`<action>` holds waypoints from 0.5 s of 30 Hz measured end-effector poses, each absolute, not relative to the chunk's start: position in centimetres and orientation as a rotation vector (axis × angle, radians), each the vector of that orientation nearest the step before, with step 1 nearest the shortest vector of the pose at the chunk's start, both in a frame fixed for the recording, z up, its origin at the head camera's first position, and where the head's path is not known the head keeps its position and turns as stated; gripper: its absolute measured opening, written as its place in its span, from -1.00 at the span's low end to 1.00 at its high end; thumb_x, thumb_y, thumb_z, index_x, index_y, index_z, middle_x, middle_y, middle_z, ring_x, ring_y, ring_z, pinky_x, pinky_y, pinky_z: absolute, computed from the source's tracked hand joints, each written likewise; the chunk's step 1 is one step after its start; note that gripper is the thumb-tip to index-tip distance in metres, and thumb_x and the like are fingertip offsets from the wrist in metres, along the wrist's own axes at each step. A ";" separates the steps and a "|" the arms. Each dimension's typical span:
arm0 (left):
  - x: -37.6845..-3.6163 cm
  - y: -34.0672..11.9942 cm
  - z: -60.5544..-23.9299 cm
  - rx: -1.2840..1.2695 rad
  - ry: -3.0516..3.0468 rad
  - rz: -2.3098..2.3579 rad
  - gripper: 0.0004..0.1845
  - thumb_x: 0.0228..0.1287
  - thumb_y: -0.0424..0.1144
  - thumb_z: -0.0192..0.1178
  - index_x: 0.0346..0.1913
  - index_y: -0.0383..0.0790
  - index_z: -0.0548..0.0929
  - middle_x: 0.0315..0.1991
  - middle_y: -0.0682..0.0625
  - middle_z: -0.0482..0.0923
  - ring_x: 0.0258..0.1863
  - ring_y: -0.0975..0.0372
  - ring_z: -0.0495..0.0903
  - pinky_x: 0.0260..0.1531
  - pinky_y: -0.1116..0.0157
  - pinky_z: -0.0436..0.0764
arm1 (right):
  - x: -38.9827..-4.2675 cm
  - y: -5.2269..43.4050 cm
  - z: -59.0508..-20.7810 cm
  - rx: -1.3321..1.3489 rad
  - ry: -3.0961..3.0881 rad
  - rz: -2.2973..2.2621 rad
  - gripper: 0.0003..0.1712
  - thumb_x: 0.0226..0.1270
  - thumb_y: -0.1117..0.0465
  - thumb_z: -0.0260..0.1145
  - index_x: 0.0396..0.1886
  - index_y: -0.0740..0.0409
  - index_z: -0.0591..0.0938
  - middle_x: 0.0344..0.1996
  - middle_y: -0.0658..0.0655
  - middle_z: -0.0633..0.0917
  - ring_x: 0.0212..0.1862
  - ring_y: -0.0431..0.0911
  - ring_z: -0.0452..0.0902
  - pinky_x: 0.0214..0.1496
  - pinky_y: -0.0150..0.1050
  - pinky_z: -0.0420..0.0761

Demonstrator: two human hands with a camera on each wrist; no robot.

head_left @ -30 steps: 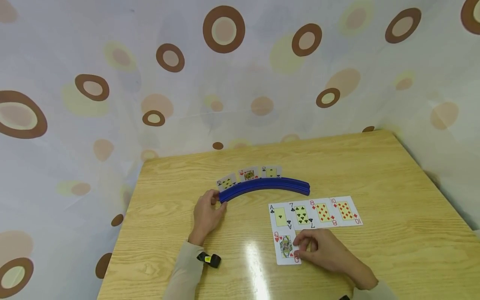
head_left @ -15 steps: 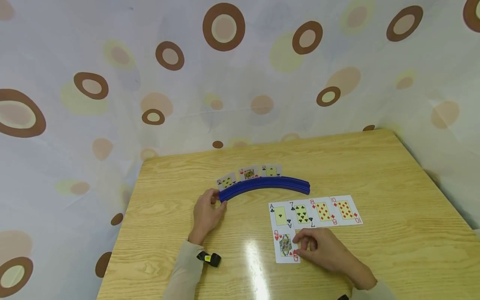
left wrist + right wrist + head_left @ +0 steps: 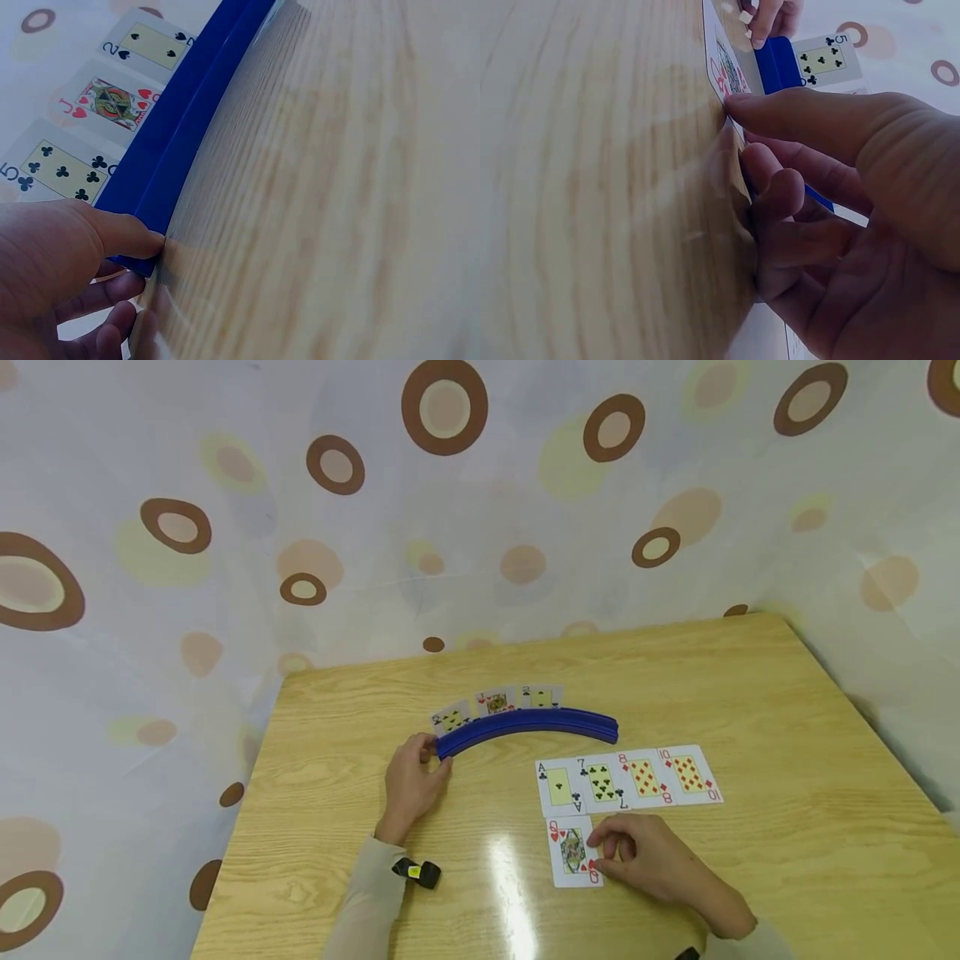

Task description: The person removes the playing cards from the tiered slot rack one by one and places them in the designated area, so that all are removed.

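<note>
My left hand (image 3: pixel 411 783) holds the left end of a curved blue playing card holder (image 3: pixel 525 721), thumb on the near side in the left wrist view. Upright in its slot stand the five of clubs (image 3: pixel 63 172), jack of hearts (image 3: pixel 112 105) and two of spades (image 3: pixel 150 45). The queen of hearts (image 3: pixel 573 852) lies face up on the table. At its right edge my right hand (image 3: pixel 652 858) has thumb and forefinger on the card, the other fingers curled under. In the right wrist view the thumb tip (image 3: pixel 739 105) touches the card's corner.
Just beyond the queen, a row of face-up cards lies edge to edge: ace of clubs (image 3: pixel 559 787), seven of clubs (image 3: pixel 602 783), eight of diamonds (image 3: pixel 643 777) and ten of diamonds (image 3: pixel 688 774). The wooden table (image 3: pixel 787 710) meets a patterned cloth backdrop (image 3: pixel 495 510) behind.
The queen of hearts has slid very slightly toward the near side, away from the ace, with my right hand at its edge. My left hand and the card holder stay put; the head view tilts slightly.
</note>
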State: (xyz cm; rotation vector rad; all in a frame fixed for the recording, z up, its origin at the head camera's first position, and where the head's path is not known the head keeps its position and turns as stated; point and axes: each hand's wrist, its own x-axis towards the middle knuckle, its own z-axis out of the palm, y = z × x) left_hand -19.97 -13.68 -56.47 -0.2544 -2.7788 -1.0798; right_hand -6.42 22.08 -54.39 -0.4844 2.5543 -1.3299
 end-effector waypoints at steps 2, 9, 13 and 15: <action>-20.0 -13.7 -56.5 -0.248 -2.782 -1.078 -0.65 0.36 -0.25 0.49 0.11 -0.32 0.72 -0.09 -0.18 0.78 -0.07 -0.06 0.73 -0.01 -0.07 0.66 | -6.5 22.1 -54.3 -0.488 2.555 -1.329 -0.76 0.25 0.26 0.66 -0.13 0.10 0.80 -0.40 -0.15 0.68 -0.41 -0.42 0.40 -0.38 -0.43 0.48; -20.0 -13.7 -56.4 -0.251 -2.777 -1.081 -0.64 0.35 -0.25 0.50 0.12 -0.33 0.72 -0.09 -0.18 0.79 -0.06 -0.07 0.74 0.00 -0.09 0.67 | -6.5 22.0 -54.3 -0.490 2.552 -1.333 -0.77 0.29 0.26 0.64 -0.09 0.12 0.80 -0.39 -0.14 0.67 -0.43 -0.42 0.40 -0.39 -0.43 0.48; -20.0 -13.7 -56.4 -0.252 -2.776 -1.087 -0.66 0.36 -0.27 0.49 0.11 -0.33 0.73 -0.09 -0.19 0.79 -0.06 -0.08 0.74 0.00 -0.10 0.67 | -6.5 22.1 -54.3 -0.499 2.549 -1.343 -0.77 0.31 0.26 0.62 -0.08 0.11 0.80 -0.39 -0.15 0.67 -0.44 -0.42 0.40 -0.40 -0.43 0.48; -19.9 -13.7 -56.3 -0.251 -2.778 -1.089 -0.66 0.36 -0.27 0.49 0.12 -0.33 0.73 -0.09 -0.19 0.79 -0.06 -0.08 0.74 0.01 -0.10 0.67 | -6.5 22.1 -54.4 -0.515 2.563 -1.356 -0.79 0.32 0.27 0.61 -0.09 0.10 0.80 -0.40 -0.16 0.67 -0.43 -0.43 0.41 -0.40 -0.43 0.50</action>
